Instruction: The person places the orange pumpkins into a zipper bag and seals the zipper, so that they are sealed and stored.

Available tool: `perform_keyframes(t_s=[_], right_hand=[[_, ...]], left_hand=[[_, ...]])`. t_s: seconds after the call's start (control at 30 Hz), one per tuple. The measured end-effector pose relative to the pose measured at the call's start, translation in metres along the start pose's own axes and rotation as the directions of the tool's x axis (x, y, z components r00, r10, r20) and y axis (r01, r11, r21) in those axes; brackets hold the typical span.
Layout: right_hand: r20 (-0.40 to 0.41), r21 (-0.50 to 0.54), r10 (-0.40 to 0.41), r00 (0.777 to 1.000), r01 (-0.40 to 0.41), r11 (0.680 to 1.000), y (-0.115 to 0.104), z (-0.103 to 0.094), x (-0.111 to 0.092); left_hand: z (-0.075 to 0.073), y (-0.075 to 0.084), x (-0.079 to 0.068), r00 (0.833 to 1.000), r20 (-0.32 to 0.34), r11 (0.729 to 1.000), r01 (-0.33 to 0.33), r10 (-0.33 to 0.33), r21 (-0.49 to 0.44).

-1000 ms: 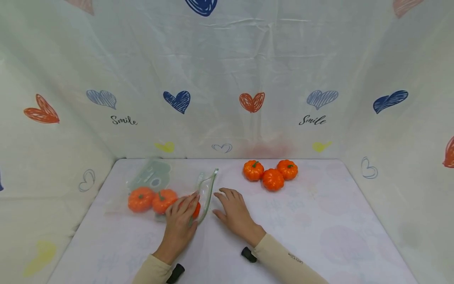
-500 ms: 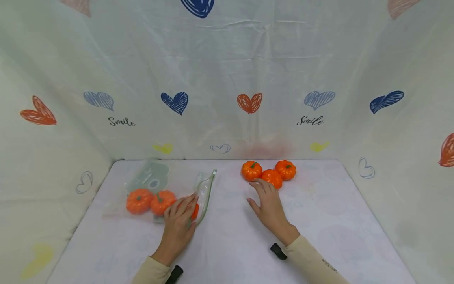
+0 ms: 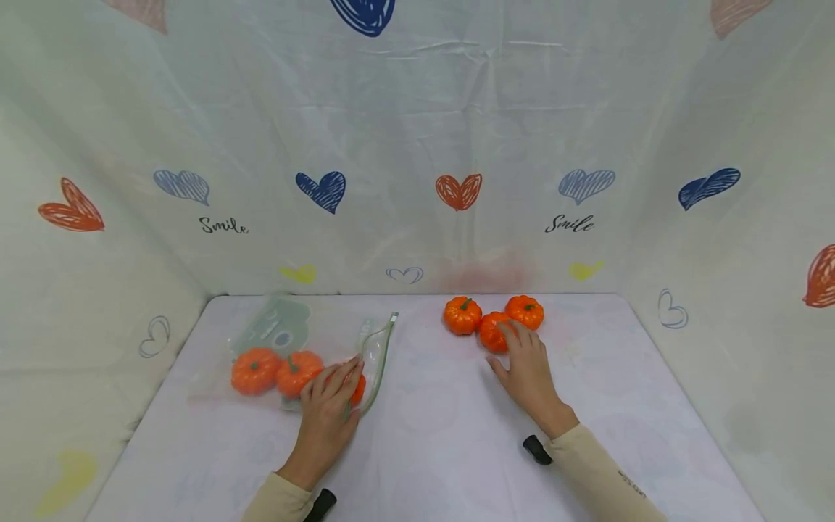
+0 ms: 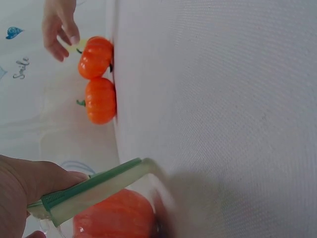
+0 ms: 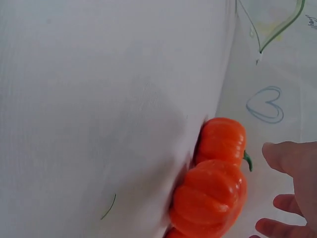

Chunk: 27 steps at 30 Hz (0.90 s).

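Three in a cluster, far side, right of ctr.: glossy orange ribbed far-left pumpkin [image 3: 462, 316] w/ green stem; far-right pumpkin [image 3: 525, 312], same type; near pumpkin [image 3: 492, 333] btwn them, slightly nearer. R hand [image 3: 528, 373] is above near pumpkin, fingertips overlapping it in head view; thumb & fingers spread apart, nothing gripped, w/ a gap to the fruit in R wrist view.

Left side: clear plastic bag [image 3: 375, 351] w/ green edge strip [image 4: 94, 188], lying on white cloth-covered table [image 3: 430, 449], mouth parted & facing right. Contents, in a row: left bagged pumpkin [image 3: 256, 371], mid bagged pumpkin [image 3: 299, 373] & right bagged pumpkin [image 3: 358, 390], the last partly hidden under L hand [image 3: 329, 413]. L hand rests on bag nr. its mouth, fingers extended & laid across the film, thumb to the near side.

Beige sleeves [image 3: 603, 471] on both arms. Backdrop: pale wall cloth [image 3: 391, 109] w/ red, blue & yellow hearts, plus "Smile" ×2.
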State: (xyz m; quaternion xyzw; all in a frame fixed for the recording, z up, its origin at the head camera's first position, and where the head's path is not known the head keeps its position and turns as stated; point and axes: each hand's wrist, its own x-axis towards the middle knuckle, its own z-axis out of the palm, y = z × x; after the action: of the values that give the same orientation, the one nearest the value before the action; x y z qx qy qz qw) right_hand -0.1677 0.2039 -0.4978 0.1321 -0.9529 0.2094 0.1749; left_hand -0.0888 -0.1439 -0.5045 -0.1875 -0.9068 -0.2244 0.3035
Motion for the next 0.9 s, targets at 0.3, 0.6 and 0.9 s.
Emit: perform_keyframes(t_s=[0.3,0.6,0.9], right_hand=[[0.059,-0.031,0.052,0.997,-0.05,0.998,0.016,0.004,0.005],[0.108,-0.052,0.099,0.989,-0.094,0.994,0.022,0.007,0.009],[0.145,-0.084,0.138,0.98,-0.127,0.988,0.024,0.009,0.016]], left_hand=[[0.0,-0.001,0.0,1.0,-0.004,1.0,0.004,-0.004,-0.012],[0.001,0.0,0.0,1.0,0.007,1.0,0.007,-0.007,-0.007],[0.0,0.001,-0.001,1.0,0.024,1.0,0.016,-0.016,-0.004]])
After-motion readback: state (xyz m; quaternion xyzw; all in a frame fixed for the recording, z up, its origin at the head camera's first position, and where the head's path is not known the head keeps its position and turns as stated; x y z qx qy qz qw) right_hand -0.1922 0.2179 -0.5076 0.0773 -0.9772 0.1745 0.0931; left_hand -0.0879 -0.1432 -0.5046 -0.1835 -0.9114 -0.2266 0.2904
